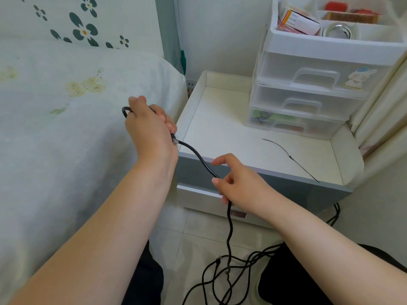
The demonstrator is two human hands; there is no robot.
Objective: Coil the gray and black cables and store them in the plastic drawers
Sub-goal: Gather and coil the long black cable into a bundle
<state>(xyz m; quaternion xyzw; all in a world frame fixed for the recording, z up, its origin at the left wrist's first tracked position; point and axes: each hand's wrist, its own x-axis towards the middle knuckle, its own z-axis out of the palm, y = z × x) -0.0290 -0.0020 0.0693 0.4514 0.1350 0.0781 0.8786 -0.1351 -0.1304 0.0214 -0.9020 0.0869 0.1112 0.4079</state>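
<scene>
Gripping the black cable (199, 156) near its clear plug (175, 141) with the left hand (149, 130), fingers curled tight around a small loop. Pinching the same cable lower with the right hand (237, 183). Trailing tangled onto the tiled floor (193, 230). Lying nearby on the white nightstand (222, 128): a thin black zip tie (290, 158), beside translucent plastic drawers (308, 93).

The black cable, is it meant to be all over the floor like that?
Most of the black cable lies in a loose tangle on the floor, not yet coiled. The left hand holds one small loop; the right hand grips the run. A black tie lies on the nightstand.
</scene>
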